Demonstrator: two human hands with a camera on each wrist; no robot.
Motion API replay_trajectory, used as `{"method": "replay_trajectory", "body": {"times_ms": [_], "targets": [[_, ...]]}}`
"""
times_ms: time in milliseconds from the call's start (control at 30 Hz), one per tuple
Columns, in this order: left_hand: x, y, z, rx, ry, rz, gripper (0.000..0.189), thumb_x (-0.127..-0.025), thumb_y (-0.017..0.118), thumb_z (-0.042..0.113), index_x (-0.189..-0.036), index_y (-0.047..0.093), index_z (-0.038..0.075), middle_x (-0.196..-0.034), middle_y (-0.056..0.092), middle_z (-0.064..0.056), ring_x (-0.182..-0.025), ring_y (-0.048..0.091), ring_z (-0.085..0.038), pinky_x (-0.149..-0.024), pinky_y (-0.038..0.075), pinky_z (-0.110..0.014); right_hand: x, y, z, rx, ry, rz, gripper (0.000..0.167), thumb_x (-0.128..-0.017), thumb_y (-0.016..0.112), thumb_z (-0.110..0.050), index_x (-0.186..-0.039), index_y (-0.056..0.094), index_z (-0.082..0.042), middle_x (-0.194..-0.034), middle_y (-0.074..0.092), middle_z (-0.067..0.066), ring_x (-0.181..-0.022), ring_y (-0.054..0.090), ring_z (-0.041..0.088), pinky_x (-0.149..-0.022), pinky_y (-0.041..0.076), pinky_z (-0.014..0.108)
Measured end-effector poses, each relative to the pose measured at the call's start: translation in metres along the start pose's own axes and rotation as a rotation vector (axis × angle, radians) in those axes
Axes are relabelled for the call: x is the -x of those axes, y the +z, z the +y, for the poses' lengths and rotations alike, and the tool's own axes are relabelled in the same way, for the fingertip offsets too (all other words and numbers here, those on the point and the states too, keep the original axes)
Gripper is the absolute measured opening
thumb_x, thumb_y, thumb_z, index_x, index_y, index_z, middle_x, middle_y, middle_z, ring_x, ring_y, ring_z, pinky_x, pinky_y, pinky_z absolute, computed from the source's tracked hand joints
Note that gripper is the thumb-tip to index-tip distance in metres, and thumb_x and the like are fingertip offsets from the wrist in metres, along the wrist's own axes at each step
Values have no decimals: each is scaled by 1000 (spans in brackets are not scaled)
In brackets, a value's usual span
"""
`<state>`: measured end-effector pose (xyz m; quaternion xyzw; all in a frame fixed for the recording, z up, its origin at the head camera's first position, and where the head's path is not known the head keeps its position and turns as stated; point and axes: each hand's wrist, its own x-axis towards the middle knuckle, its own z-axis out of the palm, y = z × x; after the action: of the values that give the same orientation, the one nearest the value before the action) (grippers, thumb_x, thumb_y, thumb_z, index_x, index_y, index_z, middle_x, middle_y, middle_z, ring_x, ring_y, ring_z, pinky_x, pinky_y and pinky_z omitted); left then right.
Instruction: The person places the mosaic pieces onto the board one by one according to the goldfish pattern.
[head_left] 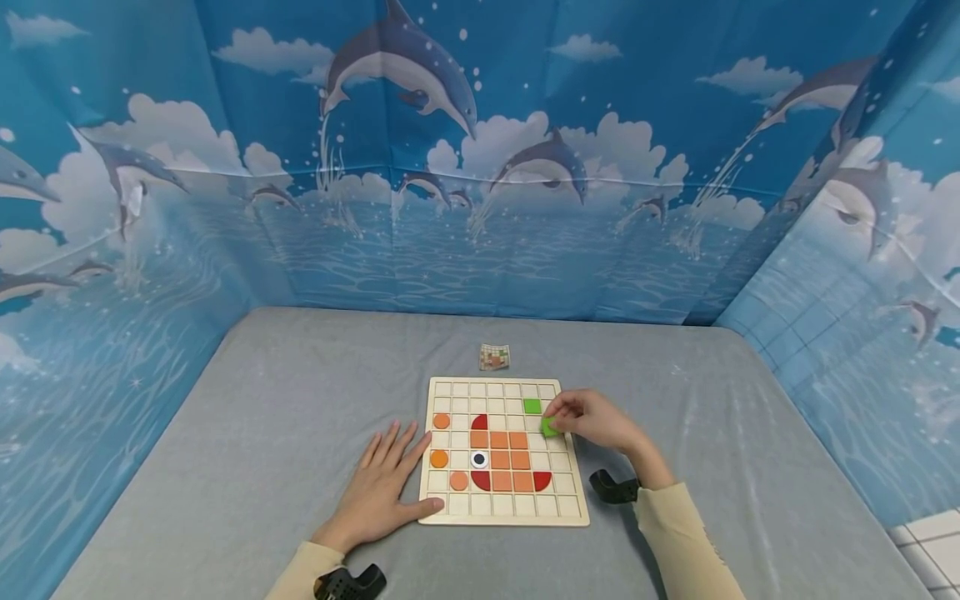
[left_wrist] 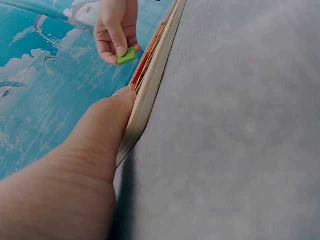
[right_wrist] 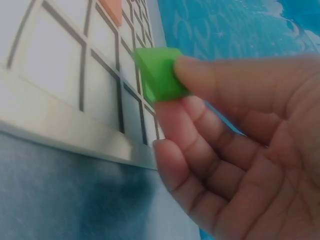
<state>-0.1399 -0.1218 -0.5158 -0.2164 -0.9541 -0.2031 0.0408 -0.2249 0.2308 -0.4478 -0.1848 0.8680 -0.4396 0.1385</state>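
Observation:
A wooden grid board (head_left: 504, 508) lies flat, with orange square tiles (head_left: 498, 460), red quarter-round tiles (head_left: 542, 481) and a white eye tile (head_left: 479, 459) set in its cells. My left hand (head_left: 378, 487) is spread flat at the board's left side. Its thumb (left_wrist: 107, 117) rests on the near left corner of the rim. Over the board's right side, my right hand (head_left: 596, 418) pinches a green tile (right_wrist: 162, 75) between thumb and fingertips. The tile is tilted above the cells near the right rim. Another green square tile (head_left: 532, 406) sits in a cell farther back.
Orange round tiles (head_left: 439, 459) sit in cells at the board's left. A small pattern card (head_left: 494, 357) lies just behind the board on the grey cloth-covered table (head_left: 337, 367). A blue dolphin curtain (head_left: 480, 242) surrounds the table at the back and sides.

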Motion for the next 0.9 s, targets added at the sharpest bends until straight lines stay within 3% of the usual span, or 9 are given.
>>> {"method": "replay_trajectory", "body": {"times_ms": [133,333,900], "targets": [[0,0,0,-5,-3,-6,96,-79,46,78,-152,26,21,-157,17,-4,-143,0,-24,-113,-1,-44,-2,4,1,-1,-9,42,8,-88,67,-5,-95,68,-3,-82,62,6,-74,56,22,-65,49,37],[0,-1,0,-7,-3,-15,96,-79,45,78,-152,25,21,-157,16,-4,-143,-1,-24,-113,-2,-44,-6,12,1,20,-14,92,8,-85,70,-4,-92,69,-4,-79,61,4,-70,55,20,-60,47,30],[0,-2,1,-13,-9,-22,96,-79,46,78,-152,25,21,-157,17,-5,-143,0,-24,-113,-2,-44,-10,22,3,31,-16,139,7,-83,71,-2,-90,69,-4,-78,62,2,-71,58,19,-61,50,31]]}}
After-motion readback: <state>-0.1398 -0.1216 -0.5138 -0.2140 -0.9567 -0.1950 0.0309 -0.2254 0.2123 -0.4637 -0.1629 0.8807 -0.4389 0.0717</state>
